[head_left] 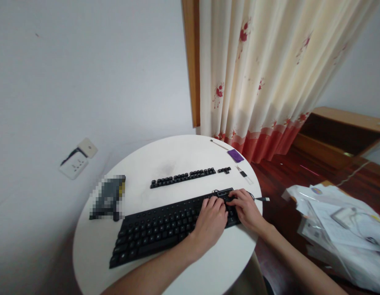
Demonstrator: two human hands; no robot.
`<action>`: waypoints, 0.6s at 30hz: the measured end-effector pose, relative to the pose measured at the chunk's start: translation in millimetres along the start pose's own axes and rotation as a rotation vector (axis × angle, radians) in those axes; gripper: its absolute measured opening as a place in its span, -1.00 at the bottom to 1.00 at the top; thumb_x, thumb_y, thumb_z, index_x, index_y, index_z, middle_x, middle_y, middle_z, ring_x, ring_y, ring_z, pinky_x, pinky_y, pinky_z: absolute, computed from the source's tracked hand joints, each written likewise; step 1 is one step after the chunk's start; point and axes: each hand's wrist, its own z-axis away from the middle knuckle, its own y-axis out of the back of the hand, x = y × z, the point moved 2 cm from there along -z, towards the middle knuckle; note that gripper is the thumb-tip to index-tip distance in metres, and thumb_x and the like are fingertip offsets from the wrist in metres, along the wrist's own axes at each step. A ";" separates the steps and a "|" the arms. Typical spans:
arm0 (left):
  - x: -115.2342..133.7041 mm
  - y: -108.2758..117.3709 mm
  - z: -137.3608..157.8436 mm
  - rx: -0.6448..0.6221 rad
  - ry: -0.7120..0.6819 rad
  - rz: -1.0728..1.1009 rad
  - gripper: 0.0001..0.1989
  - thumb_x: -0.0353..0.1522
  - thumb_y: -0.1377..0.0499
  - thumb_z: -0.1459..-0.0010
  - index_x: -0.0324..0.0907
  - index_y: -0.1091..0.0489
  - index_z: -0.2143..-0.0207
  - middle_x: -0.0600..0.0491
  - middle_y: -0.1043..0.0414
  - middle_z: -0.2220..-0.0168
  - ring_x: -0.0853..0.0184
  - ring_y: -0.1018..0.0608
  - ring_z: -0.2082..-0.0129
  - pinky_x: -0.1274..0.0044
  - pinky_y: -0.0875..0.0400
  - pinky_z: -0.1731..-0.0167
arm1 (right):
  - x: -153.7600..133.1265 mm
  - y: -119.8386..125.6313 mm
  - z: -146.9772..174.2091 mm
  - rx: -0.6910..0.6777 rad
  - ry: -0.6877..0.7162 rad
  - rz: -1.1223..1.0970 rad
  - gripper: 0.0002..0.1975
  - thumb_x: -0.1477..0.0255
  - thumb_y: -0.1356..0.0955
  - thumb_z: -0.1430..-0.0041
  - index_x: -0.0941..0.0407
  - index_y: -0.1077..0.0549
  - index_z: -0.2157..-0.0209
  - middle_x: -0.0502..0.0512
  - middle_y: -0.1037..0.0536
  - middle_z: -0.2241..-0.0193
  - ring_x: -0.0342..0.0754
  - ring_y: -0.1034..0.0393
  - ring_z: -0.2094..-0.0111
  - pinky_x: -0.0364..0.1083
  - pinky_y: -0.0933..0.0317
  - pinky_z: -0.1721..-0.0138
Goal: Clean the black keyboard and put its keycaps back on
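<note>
A black keyboard (159, 229) lies at a slant on the round white table (177, 151). My left hand (210, 219) rests on its right half, fingers bent and close together, tips pressed down on the keys. Just to the right, my right hand (244, 208) has its thumb and fingers curled in over the number pad; anything between those fingertips is too small to make out. Behind the keyboard, loose black keycaps (183, 177) stand in two long rows, with a small group of keycaps (224, 170) at their right end.
By the table's right edge lie a thin-handled brush (219, 145), a purple cloth (235, 155) and a wire keycap puller (243, 173). A USB plug (263, 199) sticks out past the edge. At left sits a blurred-out dark object (108, 198). Plastic-wrapped papers (340, 229) lie at right.
</note>
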 end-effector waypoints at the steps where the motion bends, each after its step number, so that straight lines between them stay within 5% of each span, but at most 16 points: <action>1: 0.0 -0.5 -0.2 0.002 0.012 0.018 -0.82 -0.40 -0.09 -0.33 -0.23 -0.47 0.15 -0.06 -0.48 0.13 0.14 -0.42 0.04 0.24 -0.30 0.06 | 0.1 1.6 -4.0 -0.016 -0.004 0.002 -0.57 0.73 -0.23 -0.01 0.04 -0.61 0.31 0.13 -0.51 0.08 0.10 -0.30 0.05 0.15 -0.25 0.01; 5: -5.4 9.4 -4.6 0.058 0.054 0.161 -0.82 -0.40 -0.08 -0.32 -0.18 -0.49 0.15 -0.03 -0.50 0.09 0.18 -0.44 0.02 0.26 -0.33 0.01 | 8.6 9.1 -38.8 0.018 -0.072 0.028 -0.63 0.67 -0.24 -0.10 0.07 -0.60 0.24 0.13 -0.55 0.16 0.04 -0.38 0.11 0.06 -0.28 0.02; 8: -17.3 34.1 -7.7 0.189 0.094 0.248 -0.73 -0.47 -0.08 -0.29 -0.15 -0.44 0.01 -0.03 -0.48 0.01 0.20 -0.43 -0.02 0.28 -0.34 -0.04 | 25.5 11.2 -73.1 0.093 -0.303 0.225 -0.71 0.57 -0.26 -0.22 0.12 -0.59 0.15 0.14 -0.57 0.18 -0.01 -0.43 0.14 -0.05 -0.27 0.05; 13: -47.2 72.1 6.1 0.410 0.159 0.309 -0.72 -0.50 -0.06 -0.27 -0.11 -0.47 0.06 -0.03 -0.49 0.06 0.19 -0.45 -0.01 0.26 -0.37 -0.05 | 46.3 3.3 -107.9 0.101 -0.458 0.339 -0.82 0.43 -0.33 -0.26 0.17 -0.58 0.28 0.24 -0.59 0.25 0.02 -0.47 0.25 -0.08 -0.23 0.23; 18: -72.8 73.1 30.5 0.491 0.232 0.334 -0.76 -0.50 -0.06 -0.27 -0.12 -0.50 0.17 -0.01 -0.50 0.13 0.22 -0.46 0.05 0.28 -0.39 -0.01 | 51.7 -4.0 -117.3 0.080 -0.544 0.378 -0.87 0.43 -0.37 -0.21 0.17 -0.56 0.34 0.26 -0.60 0.33 0.06 -0.48 0.27 -0.09 -0.19 0.28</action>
